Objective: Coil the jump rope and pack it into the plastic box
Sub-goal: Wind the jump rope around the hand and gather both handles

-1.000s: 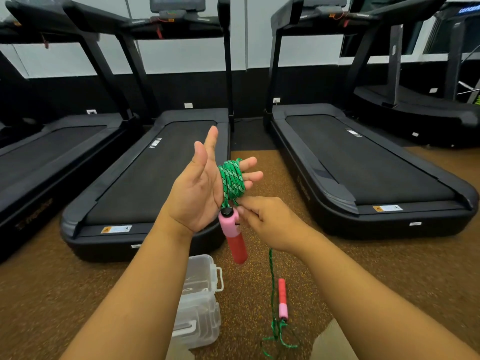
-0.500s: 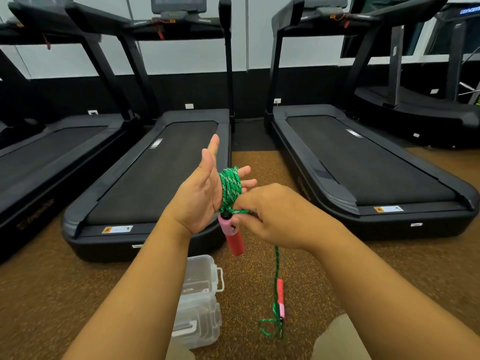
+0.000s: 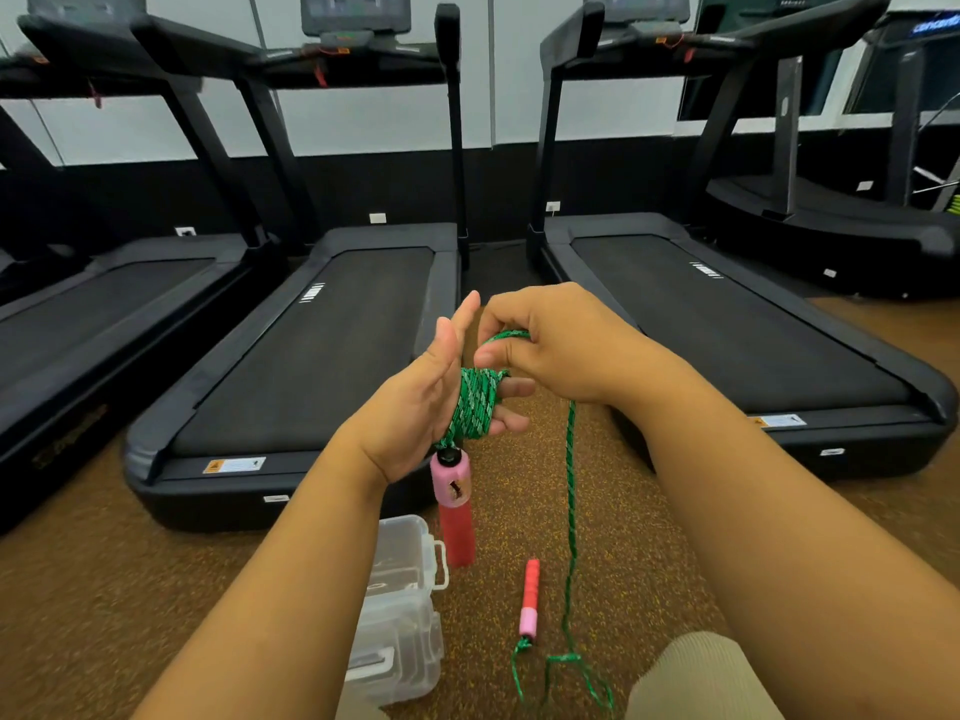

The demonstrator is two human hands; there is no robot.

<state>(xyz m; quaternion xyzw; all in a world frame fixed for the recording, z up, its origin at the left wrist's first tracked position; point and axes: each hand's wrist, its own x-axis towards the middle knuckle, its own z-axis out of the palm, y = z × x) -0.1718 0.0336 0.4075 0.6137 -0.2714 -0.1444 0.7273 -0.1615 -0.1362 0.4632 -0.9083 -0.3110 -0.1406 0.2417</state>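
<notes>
A green jump rope is wound in several turns around the fingers of my left hand, which is held upright, palm to the right. One pink and red handle hangs below that hand. My right hand pinches the rope above the coil, and the free strand drops from it to the floor. The second pink and red handle lies on the floor with loose green rope by it. A clear plastic box stands on the floor under my left forearm, partly hidden by it.
Black treadmills stand side by side ahead, with a narrow gap between the middle two. The brown speckled floor spreads around the box. A knee in beige cloth shows at the bottom right.
My right hand has risen from below the coil to above my left fingers, carrying the strand up and over. The floor handle has been drawn slightly nearer.
</notes>
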